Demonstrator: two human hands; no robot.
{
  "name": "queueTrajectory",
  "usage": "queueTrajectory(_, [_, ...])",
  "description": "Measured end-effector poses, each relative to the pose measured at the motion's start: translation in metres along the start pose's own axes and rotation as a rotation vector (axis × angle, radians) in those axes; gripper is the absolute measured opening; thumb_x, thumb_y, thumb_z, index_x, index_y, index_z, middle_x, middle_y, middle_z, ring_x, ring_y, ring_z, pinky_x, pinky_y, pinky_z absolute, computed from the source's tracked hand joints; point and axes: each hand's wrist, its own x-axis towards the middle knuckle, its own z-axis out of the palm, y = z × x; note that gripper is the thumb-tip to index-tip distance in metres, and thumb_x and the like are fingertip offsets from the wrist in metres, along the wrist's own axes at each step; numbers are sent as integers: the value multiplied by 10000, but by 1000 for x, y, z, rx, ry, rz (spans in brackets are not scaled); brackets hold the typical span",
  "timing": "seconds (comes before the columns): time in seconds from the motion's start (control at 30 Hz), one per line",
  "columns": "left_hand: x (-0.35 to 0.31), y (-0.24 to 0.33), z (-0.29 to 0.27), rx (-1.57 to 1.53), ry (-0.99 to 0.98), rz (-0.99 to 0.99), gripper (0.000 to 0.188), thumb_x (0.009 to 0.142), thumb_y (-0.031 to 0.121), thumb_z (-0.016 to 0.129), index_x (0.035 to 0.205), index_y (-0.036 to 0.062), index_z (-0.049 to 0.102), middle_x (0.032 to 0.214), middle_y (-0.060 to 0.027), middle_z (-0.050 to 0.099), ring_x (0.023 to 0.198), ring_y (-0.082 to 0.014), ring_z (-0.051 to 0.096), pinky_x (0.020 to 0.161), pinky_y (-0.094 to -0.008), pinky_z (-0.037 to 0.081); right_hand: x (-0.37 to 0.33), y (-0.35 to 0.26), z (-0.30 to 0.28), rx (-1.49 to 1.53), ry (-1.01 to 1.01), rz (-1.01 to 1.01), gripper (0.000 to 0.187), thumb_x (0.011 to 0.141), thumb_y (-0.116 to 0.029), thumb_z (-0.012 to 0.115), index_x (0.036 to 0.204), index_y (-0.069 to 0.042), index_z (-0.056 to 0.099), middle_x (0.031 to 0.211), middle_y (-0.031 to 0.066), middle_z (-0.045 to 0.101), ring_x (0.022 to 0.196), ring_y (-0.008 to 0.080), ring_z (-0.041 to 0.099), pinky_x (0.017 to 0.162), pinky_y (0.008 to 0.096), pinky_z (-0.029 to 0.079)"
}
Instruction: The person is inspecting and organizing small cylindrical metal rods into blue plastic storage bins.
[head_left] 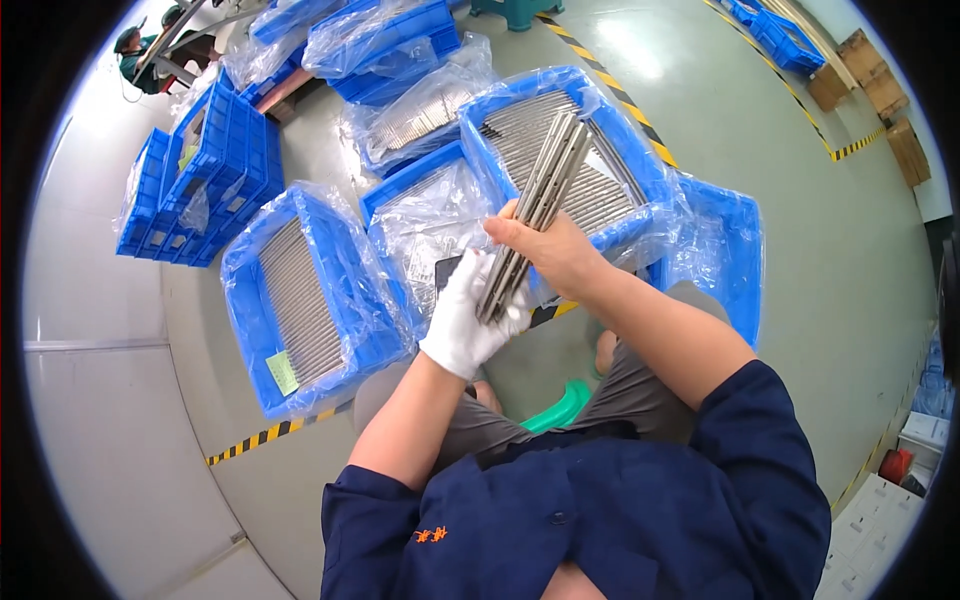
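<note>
A bundle of several metal rods (pixel 545 185) is held at a slant in front of me, its far end over a blue crate. My left hand (pixel 468 315), in a white glove, is wrapped round the bundle's near end. Bare and ungloved, my right hand (pixel 552 247) grips the rods around their middle. Beyond them, a plastic-lined blue crate (pixel 655 185) contains rows of similar metal rods (pixel 525 135). Under my left hand sits a crate covered in clear plastic film (pixel 425 215); a dark flat object (pixel 447 270) there is partly hidden by the glove.
At left stands a blue crate (pixel 375 350) of rods with a green paper slip (pixel 282 372). Another lined blue crate (pixel 740 240) is at right. Stacked blue crates (pixel 240 150) rise at the far left. A green stool (pixel 560 408) shows between my legs. Cardboard boxes (pixel 885 75) line the right wall.
</note>
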Motion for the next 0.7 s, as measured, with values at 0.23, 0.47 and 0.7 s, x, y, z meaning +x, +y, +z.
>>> queueTrajectory(0.23, [-19,4,5,476,-245,-151,349,840,380,503,916,40,495,463,41,320,336,-73,305,335,-220,255,0,2,1,-79,-137,166,249,784,-297,604,822,-55,558,709,-10,520,607,52,469,539,201,385])
queueTrajectory(0.47, [-27,27,-14,776,54,157,345,875,287,461,1093,22,499,583,25,465,418,-44,367,368,-174,289,13,-8,-37,195,178,366,275,845,-120,437,1108,-43,453,737,-5,406,604,72,405,482,197,353])
queueTrajectory(0.7, [-27,30,-15,720,100,216,198,796,161,563,935,21,550,714,-69,607,466,-53,439,419,-181,327,3,-3,-29,-1228,-199,-207,390,780,9,385,1138,-70,518,863,102,586,755,102,564,666,250,461])
